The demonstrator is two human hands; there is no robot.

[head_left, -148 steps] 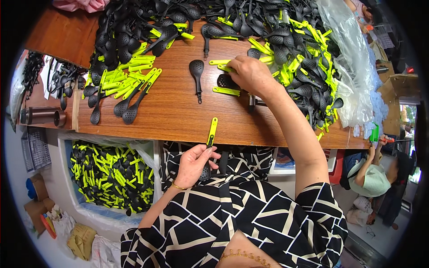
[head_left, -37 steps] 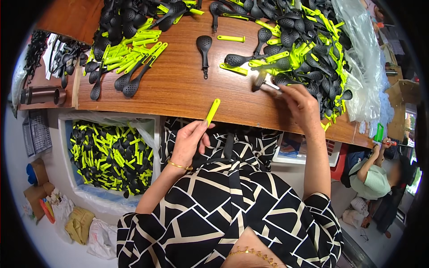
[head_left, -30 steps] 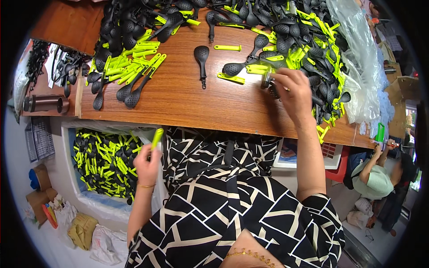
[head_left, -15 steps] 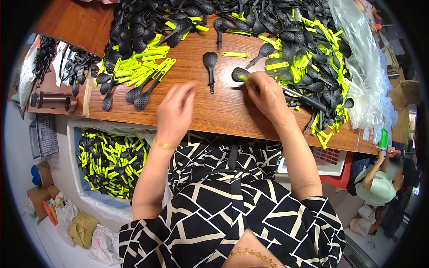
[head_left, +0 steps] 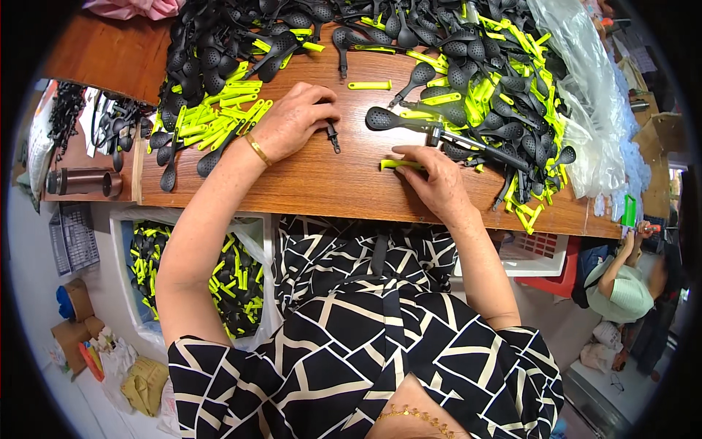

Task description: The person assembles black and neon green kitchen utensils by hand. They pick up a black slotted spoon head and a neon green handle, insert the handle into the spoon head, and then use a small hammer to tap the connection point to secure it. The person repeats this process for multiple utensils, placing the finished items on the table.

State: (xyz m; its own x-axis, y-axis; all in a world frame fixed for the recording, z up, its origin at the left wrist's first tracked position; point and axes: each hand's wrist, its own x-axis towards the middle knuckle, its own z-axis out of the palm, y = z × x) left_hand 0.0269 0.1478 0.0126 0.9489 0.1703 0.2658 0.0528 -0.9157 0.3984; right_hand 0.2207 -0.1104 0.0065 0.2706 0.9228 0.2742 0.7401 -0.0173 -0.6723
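My left hand (head_left: pixel 298 121) is closed over a black spoon (head_left: pixel 334 139); only its narrow neck end shows below the fingers, the rest is hidden. My right hand (head_left: pixel 437 179) pinches a yellow-green handle (head_left: pixel 395 164) between thumb and fingers, just above the table's near part. Beyond that hand lies a hammer (head_left: pixel 468 141) with a metal shaft and a black grip, pointing toward the right pile. A black slotted spoon head (head_left: pixel 387 118) rests by the hammer's head. Farther back lies a single yellow-green handle (head_left: pixel 370 85).
Black spoons and yellow-green handles are heaped along the back and right (head_left: pixel 482 95). A bunch of yellow-green handles (head_left: pixel 219 110) lies at left. Below the table's left edge stands a lined bin of finished-looking utensils (head_left: pixel 238 293). Another person (head_left: pixel 621 293) sits at far right.
My left hand has moved forward and closed over the black spoon. My right hand has drawn back toward me with the yellow-green handle, uncovering the hammer's head.
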